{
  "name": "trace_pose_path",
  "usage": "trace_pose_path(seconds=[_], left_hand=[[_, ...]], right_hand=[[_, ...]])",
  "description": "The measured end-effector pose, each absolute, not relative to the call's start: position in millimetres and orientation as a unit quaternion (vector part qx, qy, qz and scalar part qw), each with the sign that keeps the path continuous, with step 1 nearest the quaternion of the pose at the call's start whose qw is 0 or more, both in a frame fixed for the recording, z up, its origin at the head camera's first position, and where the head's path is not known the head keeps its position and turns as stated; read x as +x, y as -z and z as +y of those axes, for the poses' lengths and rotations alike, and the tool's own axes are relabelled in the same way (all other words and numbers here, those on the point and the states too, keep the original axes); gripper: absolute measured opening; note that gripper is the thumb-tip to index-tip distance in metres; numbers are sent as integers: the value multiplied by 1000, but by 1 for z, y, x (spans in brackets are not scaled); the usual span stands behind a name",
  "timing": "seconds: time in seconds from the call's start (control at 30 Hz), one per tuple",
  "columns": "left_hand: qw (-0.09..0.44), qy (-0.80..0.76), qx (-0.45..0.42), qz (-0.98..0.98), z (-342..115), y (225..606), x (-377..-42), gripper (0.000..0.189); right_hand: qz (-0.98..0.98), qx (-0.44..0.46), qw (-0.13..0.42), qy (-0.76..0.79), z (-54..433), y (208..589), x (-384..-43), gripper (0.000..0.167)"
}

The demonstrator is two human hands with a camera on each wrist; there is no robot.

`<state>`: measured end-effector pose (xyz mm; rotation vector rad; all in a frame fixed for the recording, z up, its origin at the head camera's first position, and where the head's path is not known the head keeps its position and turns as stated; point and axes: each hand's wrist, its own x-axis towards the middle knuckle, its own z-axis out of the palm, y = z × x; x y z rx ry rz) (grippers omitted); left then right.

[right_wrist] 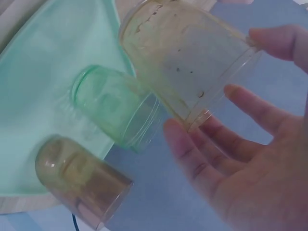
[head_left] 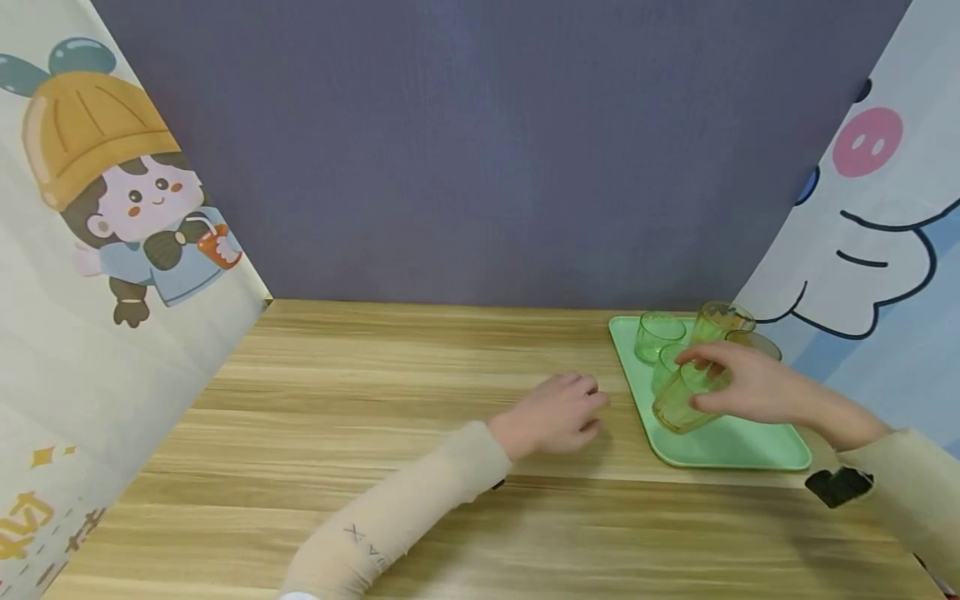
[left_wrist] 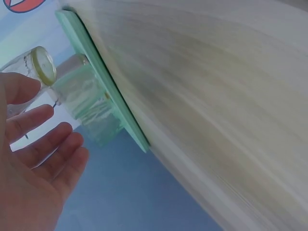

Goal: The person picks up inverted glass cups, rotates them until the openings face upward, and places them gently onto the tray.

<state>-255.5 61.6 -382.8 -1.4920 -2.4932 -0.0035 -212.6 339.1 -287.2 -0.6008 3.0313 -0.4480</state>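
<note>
My right hand grips a yellowish clear drinking glass by its rim, thumb on one side and fingers on the other. In the head view this glass is tilted over the green tray. Around it on the tray stand a short green glass, another green glass partly hidden behind the held one, a patterned amber glass and a brownish glass. My left hand is left of the tray with loosely bent fingers and holds nothing.
The tray lies at the right side of a wood-grain table. A dark grey panel rises along the back edge. Printed curtains with cartoon figures hang at the left and right.
</note>
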Motion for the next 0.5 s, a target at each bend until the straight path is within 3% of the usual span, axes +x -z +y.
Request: trace_pose_path(seconds=[0.5], left_hand=[[113,-44,-539,-834,105,391,-250,20]], right_hand=[[976,-173,18,128,376,280,-219,59]])
